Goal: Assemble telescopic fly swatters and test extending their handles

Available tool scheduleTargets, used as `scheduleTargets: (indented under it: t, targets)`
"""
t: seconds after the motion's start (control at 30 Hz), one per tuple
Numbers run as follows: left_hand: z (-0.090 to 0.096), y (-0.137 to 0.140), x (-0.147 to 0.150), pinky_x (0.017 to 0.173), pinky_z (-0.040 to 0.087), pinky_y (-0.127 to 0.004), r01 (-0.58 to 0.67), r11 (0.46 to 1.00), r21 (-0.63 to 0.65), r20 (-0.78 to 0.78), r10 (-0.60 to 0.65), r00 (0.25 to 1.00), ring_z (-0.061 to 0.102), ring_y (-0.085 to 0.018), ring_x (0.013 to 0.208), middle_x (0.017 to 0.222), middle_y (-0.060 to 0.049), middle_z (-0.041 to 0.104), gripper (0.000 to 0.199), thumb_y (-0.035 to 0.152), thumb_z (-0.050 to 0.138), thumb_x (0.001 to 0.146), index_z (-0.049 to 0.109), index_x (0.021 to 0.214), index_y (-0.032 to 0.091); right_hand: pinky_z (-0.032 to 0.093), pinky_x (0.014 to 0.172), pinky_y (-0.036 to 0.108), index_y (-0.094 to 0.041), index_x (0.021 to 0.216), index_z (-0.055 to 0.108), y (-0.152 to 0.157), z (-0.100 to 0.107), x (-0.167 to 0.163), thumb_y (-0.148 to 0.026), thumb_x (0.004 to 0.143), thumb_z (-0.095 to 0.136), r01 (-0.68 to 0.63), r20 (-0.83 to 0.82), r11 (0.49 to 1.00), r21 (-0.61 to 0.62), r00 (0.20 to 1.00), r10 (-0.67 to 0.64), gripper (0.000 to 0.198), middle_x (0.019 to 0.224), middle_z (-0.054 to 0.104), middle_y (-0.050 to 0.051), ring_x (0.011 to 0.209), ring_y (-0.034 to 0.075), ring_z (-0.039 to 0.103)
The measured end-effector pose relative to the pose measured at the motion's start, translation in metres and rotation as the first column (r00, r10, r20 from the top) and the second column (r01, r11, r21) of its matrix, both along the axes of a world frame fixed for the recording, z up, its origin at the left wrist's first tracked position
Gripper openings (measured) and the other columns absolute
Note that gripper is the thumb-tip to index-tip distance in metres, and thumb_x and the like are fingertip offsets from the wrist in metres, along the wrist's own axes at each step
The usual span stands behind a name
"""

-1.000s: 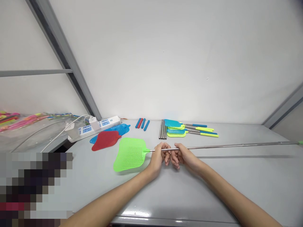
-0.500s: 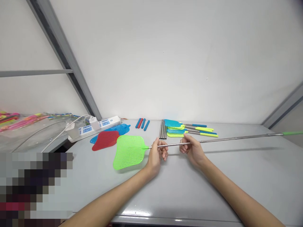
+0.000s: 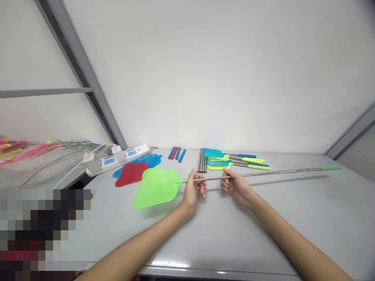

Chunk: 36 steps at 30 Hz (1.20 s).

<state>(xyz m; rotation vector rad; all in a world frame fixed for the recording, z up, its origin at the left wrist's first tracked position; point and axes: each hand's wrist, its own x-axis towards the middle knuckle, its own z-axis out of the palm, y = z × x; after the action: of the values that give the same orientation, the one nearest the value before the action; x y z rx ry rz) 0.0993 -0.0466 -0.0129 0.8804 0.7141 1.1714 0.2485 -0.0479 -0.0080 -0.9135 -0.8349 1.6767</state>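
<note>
Above the table I hold a green fly swatter (image 3: pixel 158 188) level, its mesh head to the left and its thin metal telescopic rod stretching far right to a green handle. My left hand (image 3: pixel 193 191) is closed on the rod just beside the head. Farther along, my right hand (image 3: pixel 236 186) pinches the same rod between thumb and fingers. Beyond my hands lie several assembled swatters (image 3: pixel 234 159) with blue and yellow heads, collapsed short. Bare metal rods (image 3: pixel 201 160) lie to their left, then several blue and red handles (image 3: pixel 177 154).
At the left lie a red swatter head (image 3: pixel 131 174) and blue swatter heads (image 3: pixel 156 159). Behind them is a white power strip (image 3: pixel 125 155) with chargers and cables. Plastic bags (image 3: pixel 43 162) with colourful items lie farther left. A white wall (image 3: pixel 205 78) closes off the grey table's back.
The swatter's rod has become shorter; its green handle has come in leftward, fully into view. The mesh head has tilted and shifted slightly left. Both hands keep nearly the same place.
</note>
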Motion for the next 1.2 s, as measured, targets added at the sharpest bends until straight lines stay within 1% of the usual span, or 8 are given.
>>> scheduleTargets:
  t: [0.17, 0.33, 0.43, 0.57, 0.63, 0.73, 0.87, 1.2]
  targets:
    - [0.003, 0.0, -0.004, 0.039, 0.032, -0.021, -0.182, 0.982, 0.05, 0.073, 0.178, 0.981, 0.04, -0.009, 0.036, 0.04, 0.002, 0.039, 0.054, 0.062, 0.025, 0.069, 0.049, 0.057, 0.015, 0.027, 0.044, 0.023, -0.017, 0.054, 0.039, 0.002, 0.002, 0.006, -0.034, 0.071, 0.049, 0.016, -0.032, 0.999, -0.051, 0.999, -0.018, 0.026, 0.044, 0.038, -0.005, 0.04, 0.008, 0.037]
    - [0.004, 0.004, -0.007, 0.04, 0.033, -0.021, -0.433, 0.9, 0.051, 0.196, 0.416, 0.888, 0.041, -0.008, 0.04, 0.053, 0.002, 0.044, 0.046, 0.058, 0.027, 0.071, 0.047, 0.064, 0.017, 0.027, 0.045, 0.023, -0.017, 0.055, 0.04, -0.002, 0.007, 0.004, -0.041, 0.071, 0.049, 0.009, 0.057, 1.0, 0.025, 0.998, -0.01, 0.031, 0.047, 0.04, -0.004, 0.042, 0.008, 0.038]
    - [0.001, 0.009, -0.008, 0.04, 0.033, -0.019, -0.512, 0.859, 0.023, 0.142, 0.504, 0.852, 0.041, -0.007, 0.039, 0.054, 0.004, 0.044, 0.035, 0.051, 0.036, 0.071, 0.046, 0.068, 0.018, 0.027, 0.044, 0.023, -0.018, 0.057, 0.04, -0.003, 0.008, 0.003, -0.042, 0.07, 0.05, 0.067, 0.053, 0.997, 0.035, 0.996, -0.069, 0.03, 0.047, 0.039, -0.004, 0.042, 0.008, 0.038]
    - [-0.003, 0.016, -0.01, 0.041, 0.032, -0.017, -0.555, 0.831, -0.036, 0.033, 0.556, 0.831, 0.04, -0.005, 0.038, 0.047, 0.006, 0.039, 0.026, 0.042, 0.041, 0.071, 0.048, 0.068, 0.017, 0.028, 0.044, 0.023, -0.018, 0.056, 0.04, -0.003, 0.006, 0.001, -0.042, 0.068, 0.052, 0.076, 0.07, 0.997, 0.013, 0.995, -0.077, 0.029, 0.045, 0.039, -0.005, 0.041, 0.008, 0.036]
    - [-0.004, 0.018, -0.011, 0.041, 0.033, -0.018, -0.533, 0.844, -0.064, 0.023, 0.535, 0.845, 0.041, -0.006, 0.038, 0.047, 0.005, 0.041, 0.026, 0.04, 0.039, 0.071, 0.048, 0.068, 0.016, 0.028, 0.044, 0.023, -0.017, 0.053, 0.038, -0.005, 0.005, -0.001, -0.041, 0.069, 0.05, 0.037, 0.083, 0.999, 0.034, 0.996, -0.04, 0.031, 0.044, 0.038, -0.004, 0.041, 0.009, 0.037]
    - [-0.006, 0.014, -0.011, 0.042, 0.036, -0.02, -0.485, 0.869, -0.1, 0.027, 0.49, 0.871, 0.044, -0.008, 0.039, 0.045, 0.004, 0.045, 0.028, 0.039, 0.036, 0.071, 0.049, 0.07, 0.015, 0.027, 0.042, 0.022, -0.016, 0.048, 0.037, -0.007, 0.002, -0.001, -0.043, 0.073, 0.042, -0.12, 0.096, 0.993, 0.02, 0.988, 0.118, 0.037, 0.046, 0.041, -0.002, 0.042, 0.009, 0.04]
    - [-0.013, 0.004, -0.007, 0.04, 0.036, -0.022, -0.512, 0.843, -0.168, 0.044, 0.525, 0.85, 0.043, -0.01, 0.036, 0.04, 0.004, 0.044, 0.026, 0.038, 0.034, 0.071, 0.047, 0.069, 0.016, 0.024, 0.038, 0.021, -0.016, 0.05, 0.039, -0.008, -0.002, 0.0, -0.046, 0.075, 0.035, -0.296, 0.08, 0.955, -0.022, 0.952, 0.296, 0.04, 0.051, 0.046, 0.001, 0.044, 0.012, 0.045]
    - [-0.017, -0.004, -0.003, 0.038, 0.034, -0.022, -0.519, 0.843, -0.142, 0.061, 0.531, 0.845, 0.041, -0.01, 0.034, 0.035, 0.005, 0.043, 0.028, 0.04, 0.031, 0.073, 0.045, 0.066, 0.017, 0.029, 0.04, 0.022, -0.015, 0.053, 0.04, -0.011, -0.005, -0.004, -0.045, 0.077, 0.031, -0.408, 0.042, 0.913, -0.007, 0.912, 0.408, 0.039, 0.056, 0.049, 0.003, 0.047, 0.013, 0.049]
